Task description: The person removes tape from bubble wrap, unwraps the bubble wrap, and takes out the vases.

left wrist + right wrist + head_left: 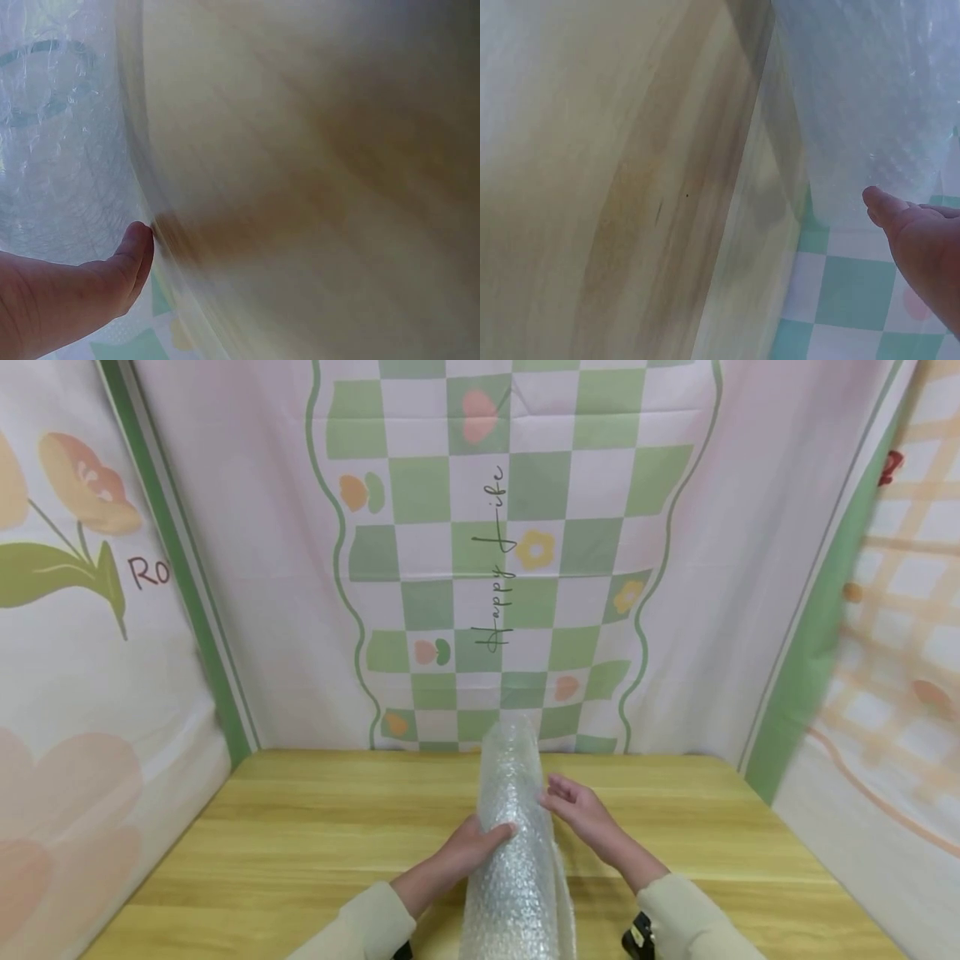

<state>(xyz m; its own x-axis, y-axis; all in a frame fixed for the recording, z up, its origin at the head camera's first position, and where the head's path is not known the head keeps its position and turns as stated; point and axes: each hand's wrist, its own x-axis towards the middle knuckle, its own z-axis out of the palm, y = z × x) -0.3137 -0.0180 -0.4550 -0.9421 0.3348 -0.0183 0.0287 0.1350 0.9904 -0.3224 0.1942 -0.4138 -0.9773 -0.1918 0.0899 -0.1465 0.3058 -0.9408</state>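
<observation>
A long roll of clear bubble wrap (513,877) extends from the near edge toward the back of the table in the head view. My left hand (467,852) holds its left side, thumb lying across the top and the other fingers largely hidden. In the left wrist view, that hand (82,292) is beside the bubble wrap (60,150). At the roll's right side is my right hand (588,817), fingers loosely extended, fingertips at or very close to the plastic. The right wrist view has this hand (922,240) by the bubble wrap's (877,97) far end.
The wooden table (322,827) lies beneath the roll. A hanging cloth (285,568) with a green check pattern closes off the back, and printed cloths (90,693) stand along both sides. A small black object (639,935) shows beside the right sleeve.
</observation>
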